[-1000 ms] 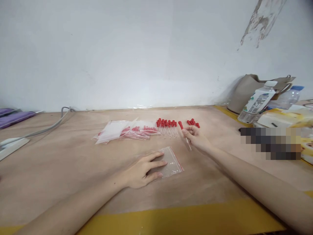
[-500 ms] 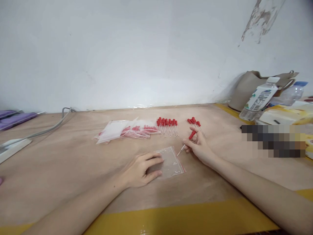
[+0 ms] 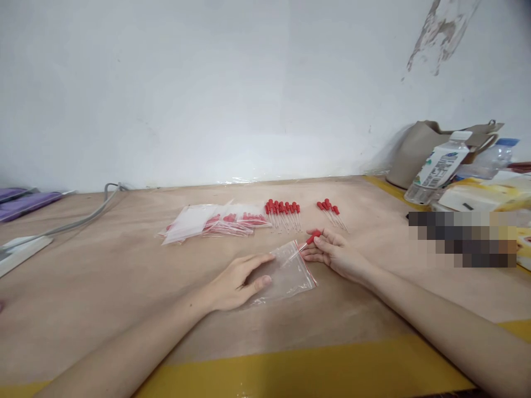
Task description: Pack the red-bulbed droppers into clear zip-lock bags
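Nearest the camera, a yellow strip (image 3: 290,370) runs along the front edge of the surface (image 3: 103,276), and both forearms reach out over it. The left hand (image 3: 236,279) lies flat on the near end of a small clear zip bag (image 3: 290,273), fingers spread and thumb tucked at its side: a pinning grip, it looks like, pressing the bag down so it cannot slide while its mouth faces the other hand. The bag's far corner lifts a little off the surface, and its red-lined opening points up and to the right.

Just beyond, the right hand (image 3: 332,255) pinches a dropper (image 3: 307,241) by its red bulb between thumb and forefinger. The clear stem angles down and left, its tip right at the bag's opening; whether it has passed inside I cannot tell. Holding by the bulb keeps the thin stem free to lead.

Further back, two loose groups lie within easy reach of that right hand: a row of droppers (image 3: 282,213) laid side by side, bulbs away from the person, and a smaller cluster (image 3: 331,211) just to its right. Left of the row sits a heap of filled bags (image 3: 211,221), overlapping each other.

At the far right edge stand a tilted labelled bottle (image 3: 435,168) and a beige bag (image 3: 418,149) against the wall; at far left a grey cable (image 3: 83,218) trails off.
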Action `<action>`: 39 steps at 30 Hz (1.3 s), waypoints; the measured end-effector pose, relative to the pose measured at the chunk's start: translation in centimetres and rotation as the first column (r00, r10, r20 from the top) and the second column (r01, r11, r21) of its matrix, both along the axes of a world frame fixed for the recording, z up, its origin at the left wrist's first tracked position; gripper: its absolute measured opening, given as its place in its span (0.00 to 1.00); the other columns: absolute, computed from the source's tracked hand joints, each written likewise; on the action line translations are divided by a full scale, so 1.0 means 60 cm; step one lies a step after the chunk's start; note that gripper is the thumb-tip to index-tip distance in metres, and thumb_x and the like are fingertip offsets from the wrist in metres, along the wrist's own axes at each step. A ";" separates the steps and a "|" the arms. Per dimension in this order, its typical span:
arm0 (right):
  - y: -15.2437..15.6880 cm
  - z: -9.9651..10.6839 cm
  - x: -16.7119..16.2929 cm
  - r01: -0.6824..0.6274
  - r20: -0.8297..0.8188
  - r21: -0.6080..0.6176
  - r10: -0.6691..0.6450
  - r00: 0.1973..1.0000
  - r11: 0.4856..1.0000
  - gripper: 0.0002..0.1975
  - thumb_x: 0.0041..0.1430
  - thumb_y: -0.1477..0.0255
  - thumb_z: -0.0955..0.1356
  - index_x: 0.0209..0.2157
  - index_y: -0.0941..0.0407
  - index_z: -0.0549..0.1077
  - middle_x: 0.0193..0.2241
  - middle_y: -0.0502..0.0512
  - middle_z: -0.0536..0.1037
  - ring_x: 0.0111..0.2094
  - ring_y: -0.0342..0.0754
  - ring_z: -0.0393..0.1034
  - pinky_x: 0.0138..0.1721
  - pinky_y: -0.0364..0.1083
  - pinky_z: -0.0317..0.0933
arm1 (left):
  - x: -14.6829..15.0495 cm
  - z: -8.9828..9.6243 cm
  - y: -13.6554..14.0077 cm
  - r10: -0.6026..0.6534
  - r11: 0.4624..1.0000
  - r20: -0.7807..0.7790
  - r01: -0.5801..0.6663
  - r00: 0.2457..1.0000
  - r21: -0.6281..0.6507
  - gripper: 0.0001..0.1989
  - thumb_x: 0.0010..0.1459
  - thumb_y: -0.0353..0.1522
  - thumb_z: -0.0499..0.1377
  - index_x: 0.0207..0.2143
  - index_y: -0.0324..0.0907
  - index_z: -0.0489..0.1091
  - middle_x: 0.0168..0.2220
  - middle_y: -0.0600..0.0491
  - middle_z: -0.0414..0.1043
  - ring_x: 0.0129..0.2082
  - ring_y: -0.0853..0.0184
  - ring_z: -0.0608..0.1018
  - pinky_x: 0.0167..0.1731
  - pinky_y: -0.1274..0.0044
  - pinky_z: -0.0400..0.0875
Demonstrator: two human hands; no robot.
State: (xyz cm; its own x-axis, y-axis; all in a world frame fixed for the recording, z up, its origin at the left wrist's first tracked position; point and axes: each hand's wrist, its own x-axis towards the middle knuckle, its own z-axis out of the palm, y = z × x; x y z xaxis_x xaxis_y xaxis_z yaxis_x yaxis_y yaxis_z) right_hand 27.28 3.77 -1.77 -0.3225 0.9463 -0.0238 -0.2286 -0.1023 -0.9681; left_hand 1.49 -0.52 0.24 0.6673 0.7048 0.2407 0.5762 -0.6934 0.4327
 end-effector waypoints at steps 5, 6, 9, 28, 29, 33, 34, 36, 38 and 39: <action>0.014 0.013 0.037 -0.204 0.364 0.154 0.136 0.922 0.967 0.15 0.46 0.63 0.70 0.35 0.57 0.70 0.33 0.54 0.75 0.34 0.44 0.70 0.40 0.48 0.63 | -0.003 -0.001 -0.001 -0.039 0.999 -0.029 0.039 0.999 -0.006 0.25 0.58 0.38 0.54 0.58 0.45 0.55 0.58 0.49 0.58 0.57 0.60 0.61 0.54 0.65 0.58; 0.017 0.016 0.043 -0.259 0.455 0.200 0.145 0.879 0.945 0.15 0.46 0.63 0.70 0.34 0.57 0.72 0.33 0.54 0.75 0.34 0.44 0.70 0.40 0.47 0.63 | -0.002 -0.002 -0.001 -0.044 0.999 -0.029 0.044 0.999 -0.002 0.25 0.58 0.38 0.54 0.58 0.46 0.54 0.58 0.49 0.57 0.57 0.60 0.61 0.54 0.64 0.58; 0.019 0.024 0.053 -0.413 0.647 0.340 0.108 0.755 0.845 0.14 0.47 0.62 0.69 0.34 0.55 0.75 0.34 0.53 0.74 0.37 0.46 0.67 0.43 0.49 0.60 | -0.001 -0.006 0.000 -0.066 0.998 -0.020 0.066 0.998 0.011 0.25 0.59 0.38 0.53 0.58 0.46 0.54 0.57 0.49 0.59 0.57 0.60 0.62 0.54 0.64 0.58; -0.007 -0.003 0.001 -0.309 0.557 0.228 0.136 0.819 0.923 0.16 0.39 0.60 0.72 0.28 0.57 0.77 0.23 0.50 0.74 0.24 0.42 0.65 0.25 0.41 0.58 | 0.006 -0.008 -0.002 -0.031 0.996 0.103 0.023 0.994 0.082 0.21 0.56 0.37 0.57 0.52 0.44 0.63 0.55 0.47 0.60 0.53 0.60 0.66 0.52 0.69 0.62; -0.007 -0.005 0.000 -0.287 0.531 0.207 0.140 0.836 0.935 0.15 0.38 0.61 0.73 0.26 0.57 0.76 0.22 0.49 0.74 0.23 0.41 0.64 0.24 0.41 0.57 | 0.005 -0.008 -0.002 -0.015 0.996 0.124 0.004 0.992 0.086 0.19 0.56 0.37 0.57 0.50 0.44 0.65 0.53 0.47 0.63 0.51 0.61 0.68 0.51 0.70 0.63; -0.005 -0.006 0.000 -0.216 0.496 0.187 0.097 0.863 0.958 0.14 0.36 0.64 0.74 0.23 0.58 0.73 0.19 0.47 0.71 0.20 0.39 0.62 0.22 0.40 0.55 | -0.002 -0.006 -0.001 0.003 0.999 0.140 -0.008 0.990 0.042 0.15 0.58 0.36 0.55 0.48 0.44 0.66 0.46 0.51 0.70 0.46 0.64 0.73 0.46 0.73 0.67; -0.005 -0.005 0.000 -0.213 0.501 0.194 0.090 0.861 0.958 0.13 0.37 0.65 0.74 0.23 0.58 0.72 0.19 0.47 0.71 0.20 0.39 0.61 0.22 0.40 0.55 | -0.004 -0.005 -0.001 -0.010 0.999 0.129 0.006 0.992 0.035 0.16 0.58 0.36 0.55 0.49 0.44 0.65 0.46 0.51 0.71 0.46 0.64 0.73 0.46 0.73 0.67; -0.005 -0.003 0.002 -0.244 0.524 0.222 0.096 0.847 0.944 0.12 0.39 0.65 0.73 0.24 0.58 0.73 0.20 0.48 0.71 0.21 0.39 0.62 0.24 0.40 0.56 | -0.009 -0.005 0.000 -0.036 0.999 0.102 0.033 0.994 0.034 0.18 0.57 0.36 0.56 0.50 0.44 0.64 0.48 0.51 0.70 0.47 0.64 0.72 0.48 0.72 0.65; -0.005 0.002 0.005 -0.304 0.570 0.271 0.102 0.815 0.913 0.11 0.42 0.64 0.72 0.26 0.57 0.75 0.23 0.50 0.73 0.25 0.41 0.65 0.27 0.42 0.59 | -0.011 -0.006 0.001 -0.043 0.999 0.080 0.041 0.996 0.033 0.19 0.57 0.36 0.56 0.51 0.45 0.63 0.49 0.51 0.69 0.49 0.64 0.71 0.49 0.72 0.64; -0.006 0.005 0.006 -0.335 0.600 0.299 0.097 0.794 0.894 0.10 0.43 0.64 0.71 0.27 0.56 0.76 0.26 0.51 0.74 0.28 0.43 0.66 0.30 0.43 0.60 | -0.011 -0.006 0.002 -0.038 0.999 0.074 0.036 0.997 0.031 0.20 0.57 0.36 0.56 0.52 0.45 0.63 0.50 0.51 0.69 0.49 0.64 0.71 0.49 0.72 0.64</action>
